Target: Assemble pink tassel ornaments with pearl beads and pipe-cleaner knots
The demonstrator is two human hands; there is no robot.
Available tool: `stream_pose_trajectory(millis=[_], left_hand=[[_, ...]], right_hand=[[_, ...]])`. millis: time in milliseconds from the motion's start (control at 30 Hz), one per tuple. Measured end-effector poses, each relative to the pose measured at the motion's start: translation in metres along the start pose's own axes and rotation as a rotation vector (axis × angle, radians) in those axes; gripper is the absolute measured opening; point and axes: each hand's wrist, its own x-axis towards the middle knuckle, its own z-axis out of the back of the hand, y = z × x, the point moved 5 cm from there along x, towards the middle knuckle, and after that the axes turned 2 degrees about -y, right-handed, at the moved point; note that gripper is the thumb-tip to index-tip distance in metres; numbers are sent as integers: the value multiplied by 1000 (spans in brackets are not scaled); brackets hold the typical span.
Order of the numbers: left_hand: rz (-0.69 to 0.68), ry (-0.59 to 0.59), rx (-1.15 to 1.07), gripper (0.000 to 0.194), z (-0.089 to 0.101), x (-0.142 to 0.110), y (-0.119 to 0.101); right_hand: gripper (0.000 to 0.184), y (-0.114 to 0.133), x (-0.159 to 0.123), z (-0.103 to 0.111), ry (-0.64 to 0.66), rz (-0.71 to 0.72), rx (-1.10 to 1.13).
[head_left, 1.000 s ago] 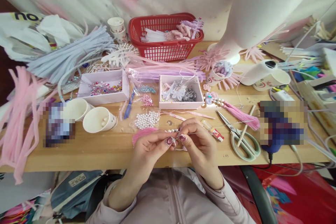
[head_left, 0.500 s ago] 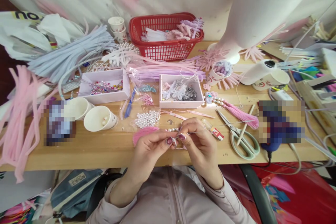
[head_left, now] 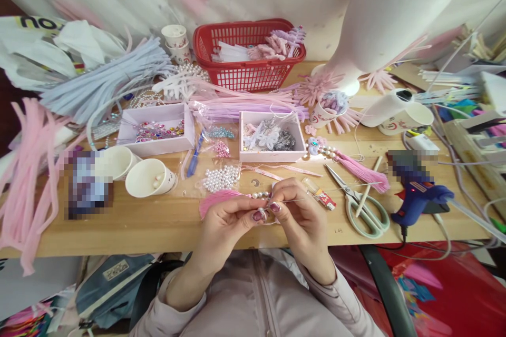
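My left hand (head_left: 225,226) and my right hand (head_left: 298,216) meet over the table's front edge, thumbs and forefingers pinched close together. Between them is the end of a beaded tassel pendant; a small white piece shows at the left thumb, mostly covered by fingers. Its pearl beads (head_left: 260,195) lie just behind the fingertips, and its pink tassel (head_left: 215,201) spreads out behind my left hand. From my right fingertips a thin pale thread (head_left: 343,188) stretches off to the right. A finished-looking pendant with a pink tassel (head_left: 366,172) lies farther right.
Scissors (head_left: 369,216), a lighter (head_left: 324,199) and a blue glue gun (head_left: 415,202) lie to the right. Loose pearls (head_left: 221,179) are on the left, near paper cups (head_left: 146,179). Behind stand a white box of trinkets (head_left: 272,156), another box (head_left: 158,148) and a red basket (head_left: 249,73).
My fingertips have shifted slightly at the pinch, the left thumb rolling a little over the small white piece. Both hands stay in nearly the same place.
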Motion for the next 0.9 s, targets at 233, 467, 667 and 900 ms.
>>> stream_pose_trajectory(millis=[233,467,667,900], left_hand=[[-58,-21,31,21,3,1,-2],[-287,-34,234,7,4,-4,-20],[-530,-79,473,17,1,-10,-33],[-612,-124,545,19,2,-12,-35]], right_hand=[[14,5,-1,1,-2,74,-127],[14,14,0,1,4,159,-293],[15,15,0,-2,8,161,-278],[11,2,-2,-4,30,-36,-66]])
